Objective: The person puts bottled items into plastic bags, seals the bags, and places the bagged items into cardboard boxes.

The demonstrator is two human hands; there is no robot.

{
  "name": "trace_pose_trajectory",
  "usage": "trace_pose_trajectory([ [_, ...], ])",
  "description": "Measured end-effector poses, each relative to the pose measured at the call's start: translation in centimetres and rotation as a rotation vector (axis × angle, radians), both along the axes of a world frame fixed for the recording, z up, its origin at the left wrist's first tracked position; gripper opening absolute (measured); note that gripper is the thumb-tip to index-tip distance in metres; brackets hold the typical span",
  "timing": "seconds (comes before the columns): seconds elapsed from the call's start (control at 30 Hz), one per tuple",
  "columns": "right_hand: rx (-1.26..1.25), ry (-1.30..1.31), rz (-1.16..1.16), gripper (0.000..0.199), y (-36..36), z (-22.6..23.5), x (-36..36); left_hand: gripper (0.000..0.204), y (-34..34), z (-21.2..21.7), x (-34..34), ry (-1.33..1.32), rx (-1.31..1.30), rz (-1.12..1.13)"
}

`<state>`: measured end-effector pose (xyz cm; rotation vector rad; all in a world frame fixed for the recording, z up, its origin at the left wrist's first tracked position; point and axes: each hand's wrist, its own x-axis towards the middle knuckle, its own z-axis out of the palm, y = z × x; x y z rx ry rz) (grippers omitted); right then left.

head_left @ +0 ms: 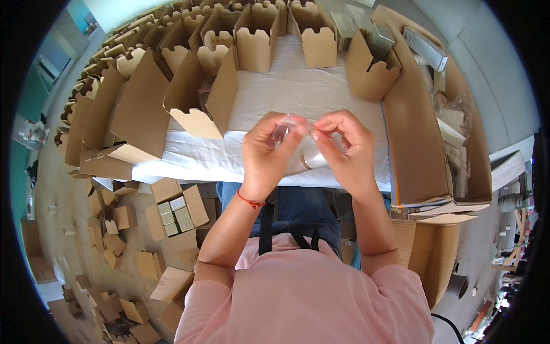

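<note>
Operator A: Report the fingers and the film position.

Operator B: On my remote feed, the left hand (266, 152) pinches clear plastic film (281, 133) between thumb and forefinger. The thumb and fingertips of the right hand (348, 150) press together at the film's right end. The film is raised between both hands, over the near part of the table.

Operator A: How do I rate its handling?

Operator B: I rate it light, thin and limp, probably slippery, and liable to crease or tear under a sharp pull. I recommend holding it by opposite edges, using finger pads only. A pale rounded item (315, 156) with a tan edge shows just below; I cannot tell its kind, nor whether it is attached.

Operator A: Describe the surface, then the room.

Operator B: Wrinkled white cloth (286, 80) covers the table. An open cardboard box (197, 121) stands to the left; a long carton (415, 143) borders the right. Rows of open boxes (172, 37) fill the far left. Beyond the table, I see a floor (74, 215) scattered with cardboard, and a pale wall (492, 63) at right.
</note>
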<state>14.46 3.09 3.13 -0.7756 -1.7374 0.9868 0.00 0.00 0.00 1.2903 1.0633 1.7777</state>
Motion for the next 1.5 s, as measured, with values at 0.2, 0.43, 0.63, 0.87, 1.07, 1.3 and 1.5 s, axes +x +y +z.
trace_pose_trajectory([
  [0.2, 0.278, -0.235, 0.008, 0.009, 0.8, 0.5, 0.7, 0.004, -0.5, 0.6, -0.2, 0.147, 0.061, 0.103],
  [0.43, 0.185, -0.166, 0.098, 0.01, 1.4, -0.7, 1.3, 0.004, 0.0, 0.5, -0.1, 0.213, 0.095, 0.097],
  [0.63, -0.145, -0.111, -0.091, 0.01, 1.9, -4.0, 3.9, 0.017, 8.4, 2.3, -2.3, 0.534, 0.072, 0.069],
  [0.87, -0.562, 0.254, -0.286, 0.017, 1.2, -8.9, 8.5, 0.038, 24.0, -1.1, -11.8, 1.058, -0.069, 0.531],
  [1.07, -0.596, 0.388, -0.385, 0.016, 0.7, -8.9, 10.9, 0.01, 22.6, -0.8, -9.7, 1.077, -0.044, 0.534],
  [1.3, -0.337, 0.414, -0.469, 0.014, 2.1, -5.8, 11.7, 0.017, 5.0, 2.2, -4.6, 1.046, -0.057, 0.308],
  [1.5, 0.071, 0.076, -0.427, 0.016, 5.7, 3.5, 7.1, 0.018, -1.5, 0.1, -4.2, 1.005, -0.083, 0.283],
])
